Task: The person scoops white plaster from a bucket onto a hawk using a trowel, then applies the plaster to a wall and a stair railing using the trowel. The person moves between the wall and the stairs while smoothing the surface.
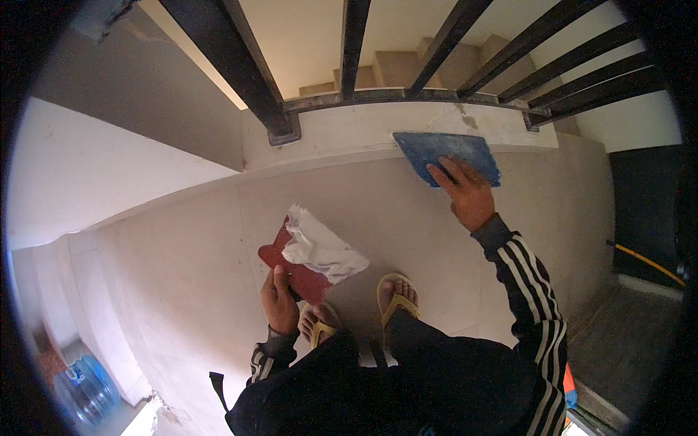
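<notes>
My left hand (279,299) grips a dark red plastic putty spreader (311,283) by its near edge, thumb on top. A thick heap of white putty (320,243) covers much of its far side. Farther off on the right, my right hand (469,192) is closed on a blue plastic putty spreader (447,149). The blue spreader's far edge lies at the white ledge (349,131) under the railing; I cannot tell how firmly it touches. Part of the blue spreader is hidden under my fingers.
A dark metal railing (349,51) rises from the ledge, with stairs (392,69) beyond it. My sandalled feet stand on the beige tiled floor (436,240). A large blue water bottle (87,391) is at lower left. A yellow cord (647,259) hangs by a dark panel (643,211) at right.
</notes>
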`<action>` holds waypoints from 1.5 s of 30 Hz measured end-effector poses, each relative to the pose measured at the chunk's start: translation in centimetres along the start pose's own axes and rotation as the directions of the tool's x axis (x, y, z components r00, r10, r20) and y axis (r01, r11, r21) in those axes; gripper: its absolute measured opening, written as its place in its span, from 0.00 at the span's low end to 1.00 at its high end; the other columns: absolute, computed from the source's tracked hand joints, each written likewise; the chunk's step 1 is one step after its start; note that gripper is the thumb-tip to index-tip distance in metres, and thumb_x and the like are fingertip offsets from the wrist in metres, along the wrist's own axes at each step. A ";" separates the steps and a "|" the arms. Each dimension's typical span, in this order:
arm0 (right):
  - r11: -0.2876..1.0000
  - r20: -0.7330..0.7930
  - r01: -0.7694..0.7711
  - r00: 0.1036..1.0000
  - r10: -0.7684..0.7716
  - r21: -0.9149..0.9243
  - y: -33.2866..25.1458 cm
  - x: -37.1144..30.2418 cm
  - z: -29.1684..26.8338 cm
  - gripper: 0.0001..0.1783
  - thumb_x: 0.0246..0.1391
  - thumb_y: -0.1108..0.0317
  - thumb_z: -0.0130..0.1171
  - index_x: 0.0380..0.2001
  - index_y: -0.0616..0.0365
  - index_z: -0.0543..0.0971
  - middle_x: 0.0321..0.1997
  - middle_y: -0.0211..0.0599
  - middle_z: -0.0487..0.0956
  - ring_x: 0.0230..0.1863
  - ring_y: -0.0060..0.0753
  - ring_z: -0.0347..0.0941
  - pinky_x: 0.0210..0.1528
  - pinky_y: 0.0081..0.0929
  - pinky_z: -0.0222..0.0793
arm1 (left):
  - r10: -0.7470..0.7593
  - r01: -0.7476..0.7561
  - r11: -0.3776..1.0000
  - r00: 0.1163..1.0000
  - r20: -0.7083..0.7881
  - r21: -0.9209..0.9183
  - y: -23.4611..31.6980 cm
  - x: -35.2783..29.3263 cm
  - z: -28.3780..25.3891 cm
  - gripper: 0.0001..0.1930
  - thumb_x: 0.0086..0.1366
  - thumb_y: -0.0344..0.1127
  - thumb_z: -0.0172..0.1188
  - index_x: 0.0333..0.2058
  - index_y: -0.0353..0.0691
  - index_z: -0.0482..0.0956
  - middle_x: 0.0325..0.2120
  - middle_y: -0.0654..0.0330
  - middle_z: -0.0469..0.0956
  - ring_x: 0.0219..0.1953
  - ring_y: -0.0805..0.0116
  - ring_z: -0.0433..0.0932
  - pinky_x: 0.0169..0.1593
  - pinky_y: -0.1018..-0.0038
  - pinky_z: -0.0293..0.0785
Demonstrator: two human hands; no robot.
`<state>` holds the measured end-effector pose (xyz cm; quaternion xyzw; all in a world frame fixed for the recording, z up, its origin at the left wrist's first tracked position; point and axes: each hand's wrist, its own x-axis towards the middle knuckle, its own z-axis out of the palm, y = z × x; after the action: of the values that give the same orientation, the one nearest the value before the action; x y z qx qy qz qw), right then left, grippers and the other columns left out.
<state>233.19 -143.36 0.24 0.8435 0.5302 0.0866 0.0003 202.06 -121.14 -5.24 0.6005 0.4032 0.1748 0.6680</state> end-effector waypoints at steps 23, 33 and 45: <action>0.997 0.014 0.061 0.998 -0.060 -0.041 0.7 1.8 4.4 0.29 0.44 0.74 0.52 0.54 0.50 0.70 0.53 0.44 0.69 0.55 0.47 0.66 0.55 0.39 0.68 | -0.147 0.147 0.989 0.989 0.001 0.000 -0.2 0.1 -0.1 0.20 0.70 0.48 0.42 0.36 0.34 0.73 0.22 0.66 0.72 0.20 0.81 0.68 0.21 0.83 0.64; 1.000 -0.077 -0.010 0.997 0.010 0.007 5.6 0.0 4.5 0.30 0.41 0.79 0.51 0.53 0.50 0.71 0.53 0.41 0.71 0.53 0.45 0.69 0.54 0.38 0.68 | -0.217 0.223 0.955 0.975 0.055 -0.194 -4.7 1.0 -4.4 0.20 0.70 0.46 0.44 0.43 0.31 0.72 0.38 0.56 0.76 0.40 0.68 0.74 0.44 0.74 0.70; 0.990 0.064 -0.139 0.988 0.138 0.012 3.3 2.2 9.4 0.36 0.38 0.88 0.53 0.54 0.49 0.71 0.57 0.41 0.68 0.58 0.45 0.64 0.58 0.39 0.65 | -0.295 0.317 0.947 0.924 0.244 -0.054 -6.2 5.3 -6.9 0.19 0.69 0.45 0.45 0.43 0.32 0.72 0.36 0.60 0.75 0.37 0.73 0.73 0.41 0.76 0.70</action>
<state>238.41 -141.96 -8.42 0.8804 0.4709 0.0552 0.0039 198.57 -114.08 -12.50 0.5149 0.4025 0.0155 0.7567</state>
